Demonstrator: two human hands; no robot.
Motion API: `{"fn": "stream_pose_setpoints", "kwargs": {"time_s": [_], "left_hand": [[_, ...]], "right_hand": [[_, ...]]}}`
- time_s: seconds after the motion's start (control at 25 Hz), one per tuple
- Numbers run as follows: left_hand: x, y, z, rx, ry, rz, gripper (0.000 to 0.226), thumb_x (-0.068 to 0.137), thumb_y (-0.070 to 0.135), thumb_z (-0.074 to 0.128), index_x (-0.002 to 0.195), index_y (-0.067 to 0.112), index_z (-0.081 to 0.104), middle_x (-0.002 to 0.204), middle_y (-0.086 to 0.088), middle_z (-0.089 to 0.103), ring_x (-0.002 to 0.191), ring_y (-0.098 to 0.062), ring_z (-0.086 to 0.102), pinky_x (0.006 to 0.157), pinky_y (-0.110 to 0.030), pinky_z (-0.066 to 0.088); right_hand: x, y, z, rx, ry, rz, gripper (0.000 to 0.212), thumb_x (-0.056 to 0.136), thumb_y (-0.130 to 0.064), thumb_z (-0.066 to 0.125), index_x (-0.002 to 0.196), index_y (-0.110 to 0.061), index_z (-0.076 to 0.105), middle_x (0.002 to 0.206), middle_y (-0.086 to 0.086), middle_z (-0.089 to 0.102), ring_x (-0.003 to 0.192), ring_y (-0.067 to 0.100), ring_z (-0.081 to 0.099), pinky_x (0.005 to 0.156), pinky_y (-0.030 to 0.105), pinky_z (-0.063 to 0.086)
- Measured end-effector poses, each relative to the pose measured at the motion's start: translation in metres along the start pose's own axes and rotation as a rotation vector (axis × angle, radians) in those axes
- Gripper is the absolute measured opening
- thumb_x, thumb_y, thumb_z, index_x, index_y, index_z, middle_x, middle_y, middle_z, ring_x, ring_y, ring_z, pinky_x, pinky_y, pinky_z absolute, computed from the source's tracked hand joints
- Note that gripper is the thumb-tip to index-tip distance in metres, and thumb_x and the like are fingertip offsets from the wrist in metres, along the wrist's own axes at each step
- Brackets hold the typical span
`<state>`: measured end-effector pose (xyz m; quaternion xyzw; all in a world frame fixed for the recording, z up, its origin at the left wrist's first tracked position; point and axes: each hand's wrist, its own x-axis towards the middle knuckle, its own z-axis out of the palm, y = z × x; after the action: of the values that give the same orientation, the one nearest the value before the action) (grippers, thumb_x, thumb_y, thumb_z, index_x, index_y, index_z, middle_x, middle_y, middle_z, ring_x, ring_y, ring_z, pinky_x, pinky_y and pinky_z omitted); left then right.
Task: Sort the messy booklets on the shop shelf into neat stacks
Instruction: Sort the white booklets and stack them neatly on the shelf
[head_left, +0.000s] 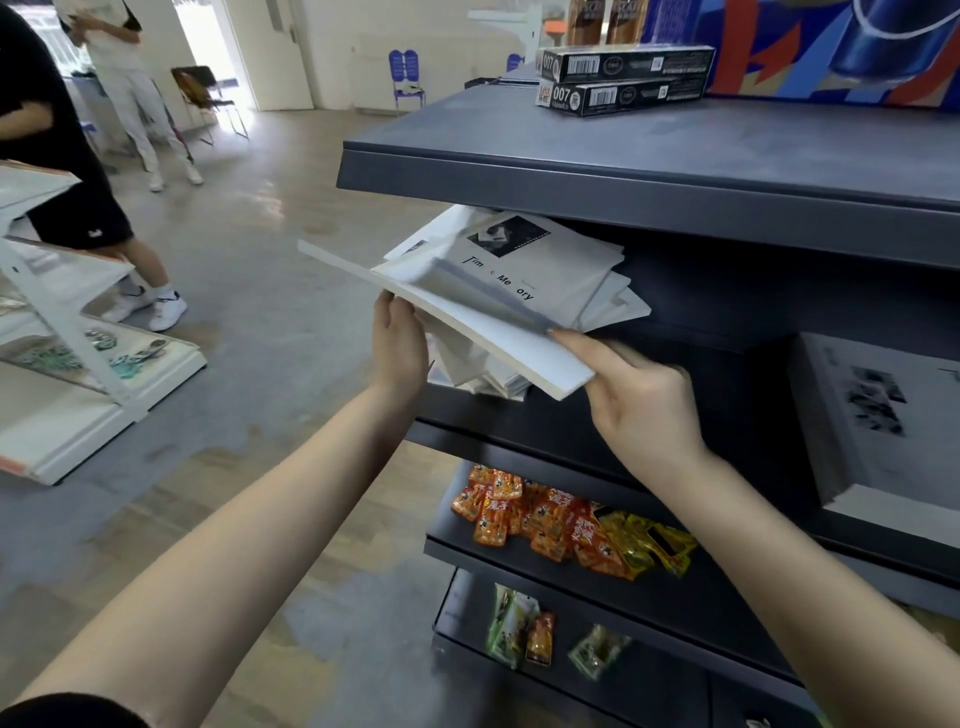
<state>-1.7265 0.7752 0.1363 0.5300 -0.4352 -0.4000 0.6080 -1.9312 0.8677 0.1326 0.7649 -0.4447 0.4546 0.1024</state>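
Observation:
A messy pile of white booklets (571, 265) lies askew on the dark grey shelf (701, 312), its top cover showing a black photo and printed title. A white booklet (467, 322) is lifted off the pile and tilted, sticking out past the shelf's left end. My left hand (400, 348) holds it from below near its left side, fingers hidden under it. My right hand (639, 395) pinches its near right corner. More loose booklets (478, 369) sag beneath it. A neat grey-white stack (878, 415) sits on the same shelf at the right.
Two black boxes (623, 78) lie on the shelf top (571, 150). Orange and yellow snack packets (561, 525) fill the shelf below, green packets (514, 629) the lowest. A white display rack (78, 364) stands at left; two people (62, 156) stand on the floor beyond.

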Motion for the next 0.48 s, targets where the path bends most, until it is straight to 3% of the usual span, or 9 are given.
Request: {"fn": "stream_pose_setpoints", "kwargs": {"time_s": [0.16,0.28,0.36,0.48], "left_hand": [[0.004,0.001,-0.011,-0.045,0.096,-0.084,0.038,0.095,0.018,0.030,0.127,0.011,0.049,0.127,-0.006,0.057,0.117,-0.017,0.053,0.097,-0.028,0.042],[-0.004,0.001,-0.009,0.000,0.078,0.090,0.036,0.089,0.024,0.040,0.120,0.009,0.050,0.116,-0.002,0.060,0.102,-0.011,0.056,0.093,-0.029,0.045],[-0.013,-0.004,-0.001,0.049,0.029,0.189,0.035,0.084,0.027,0.042,0.110,0.008,0.054,0.109,-0.005,0.060,0.099,-0.011,0.053,0.088,-0.028,0.045],[-0.035,-0.004,0.023,0.065,-0.052,0.264,0.011,0.090,0.012,0.045,0.097,0.009,0.053,0.093,-0.001,0.057,0.087,0.004,0.052,0.078,-0.013,0.043]], "right_hand": [[-0.018,-0.003,0.000,0.124,0.054,0.056,0.036,0.088,-0.005,0.049,0.121,-0.011,0.061,0.109,0.008,0.068,0.099,0.018,0.065,0.077,0.032,0.057],[-0.030,0.006,-0.002,0.154,0.072,0.079,0.047,0.081,0.014,0.058,0.121,-0.010,0.061,0.113,0.008,0.066,0.105,0.017,0.063,0.084,0.031,0.055],[-0.040,0.017,-0.006,0.129,0.080,0.064,0.056,0.077,0.022,0.054,0.121,-0.012,0.061,0.117,0.007,0.064,0.109,0.017,0.062,0.091,0.033,0.052],[-0.059,0.039,-0.023,0.027,0.084,0.075,0.058,0.076,0.026,0.051,0.120,-0.010,0.061,0.121,0.007,0.061,0.114,0.021,0.059,0.096,0.037,0.049]]}}
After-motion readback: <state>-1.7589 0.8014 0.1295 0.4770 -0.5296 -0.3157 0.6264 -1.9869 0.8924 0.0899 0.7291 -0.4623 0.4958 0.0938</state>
